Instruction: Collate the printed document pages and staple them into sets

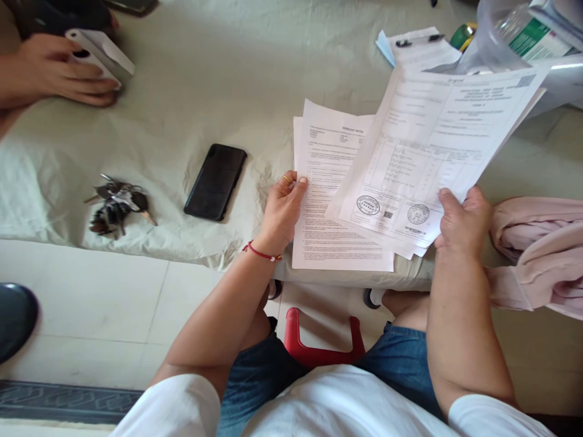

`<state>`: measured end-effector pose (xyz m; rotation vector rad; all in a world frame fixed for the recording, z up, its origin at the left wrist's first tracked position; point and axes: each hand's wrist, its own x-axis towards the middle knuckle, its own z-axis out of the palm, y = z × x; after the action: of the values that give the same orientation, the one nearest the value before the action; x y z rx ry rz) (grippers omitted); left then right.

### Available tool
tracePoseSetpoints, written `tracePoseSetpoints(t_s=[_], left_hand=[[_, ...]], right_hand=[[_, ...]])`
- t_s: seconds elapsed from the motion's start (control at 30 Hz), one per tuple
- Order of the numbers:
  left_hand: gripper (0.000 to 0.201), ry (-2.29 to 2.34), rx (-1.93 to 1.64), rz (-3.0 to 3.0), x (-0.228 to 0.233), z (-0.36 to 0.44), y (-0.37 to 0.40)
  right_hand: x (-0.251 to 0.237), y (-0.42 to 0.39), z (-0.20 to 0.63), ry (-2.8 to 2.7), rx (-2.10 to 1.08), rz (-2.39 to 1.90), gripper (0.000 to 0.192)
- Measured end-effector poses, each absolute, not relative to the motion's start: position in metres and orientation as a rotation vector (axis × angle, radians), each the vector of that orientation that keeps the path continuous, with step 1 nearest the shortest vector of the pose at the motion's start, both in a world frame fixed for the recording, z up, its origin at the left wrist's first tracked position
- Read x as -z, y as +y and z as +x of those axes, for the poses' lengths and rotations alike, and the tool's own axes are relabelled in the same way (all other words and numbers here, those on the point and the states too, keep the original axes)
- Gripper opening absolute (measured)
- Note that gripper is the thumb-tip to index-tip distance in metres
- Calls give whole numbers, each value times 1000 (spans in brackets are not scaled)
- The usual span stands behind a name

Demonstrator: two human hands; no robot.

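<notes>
At the far left, another person's hand [59, 76] holds a white object [109, 51]; I can't tell what it is. Next, a bunch of keys [119, 205] lies on the pale green cloth [159, 115]. A black phone [215, 182] lies flat to the right of the keys. Then comes the person's left hand [283, 209], with a gold ring [286, 178] and a red bracelet [260, 253]. It pinches the left edge of the "Overleaf Notes" sheets [337, 206]. The stamped forms [410, 158] come next, partly over those sheets. The right hand [464, 221] grips the low part of their right edge, thumb on top. Past the forms is a clear plastic tub [486, 36]. A pink cloth [546, 252] lies at the far right.
</notes>
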<state>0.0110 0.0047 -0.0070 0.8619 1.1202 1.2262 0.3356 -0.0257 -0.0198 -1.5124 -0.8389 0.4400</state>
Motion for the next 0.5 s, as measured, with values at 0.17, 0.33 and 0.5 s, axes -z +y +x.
tracePoseSetpoints(t_s=[0.17, 0.33, 0.5], left_hand=[[35, 1144, -1224, 880, 8, 12, 5], [28, 1180, -1251, 838, 9, 15, 4], [53, 1218, -1273, 809, 15, 14, 4]], right_hand=[[20, -27, 331, -862, -477, -1479, 35], [16, -31, 320, -984, -566, -1451, 32], [9, -33, 310, -1061, -623, -1405, 32]])
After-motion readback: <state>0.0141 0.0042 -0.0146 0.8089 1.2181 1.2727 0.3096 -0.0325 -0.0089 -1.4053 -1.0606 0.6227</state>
